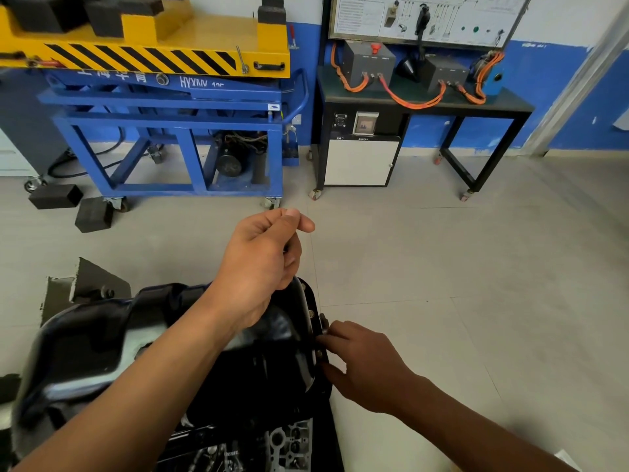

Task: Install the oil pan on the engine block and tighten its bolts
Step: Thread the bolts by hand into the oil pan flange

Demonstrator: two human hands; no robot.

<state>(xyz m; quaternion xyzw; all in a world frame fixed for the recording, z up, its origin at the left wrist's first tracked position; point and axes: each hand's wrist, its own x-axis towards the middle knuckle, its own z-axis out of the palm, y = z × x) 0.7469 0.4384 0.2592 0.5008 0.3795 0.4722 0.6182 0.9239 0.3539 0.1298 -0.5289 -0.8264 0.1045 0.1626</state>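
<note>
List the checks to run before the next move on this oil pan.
1. Oil pan seated on the engine block: cannot tell, since the pan and arms hide the joint.
2. Right hand on the flange bolt: ok, its fingertips pinch it at the pan's right edge.
3. Neighbouring bolt in its hole: ok, it sits in the flange.
4. Left hand carrying a spare bolt: cannot tell, because the curled fingers hide the palm.
5. Wrench ready for tightening: not ok, none in view.
</note>
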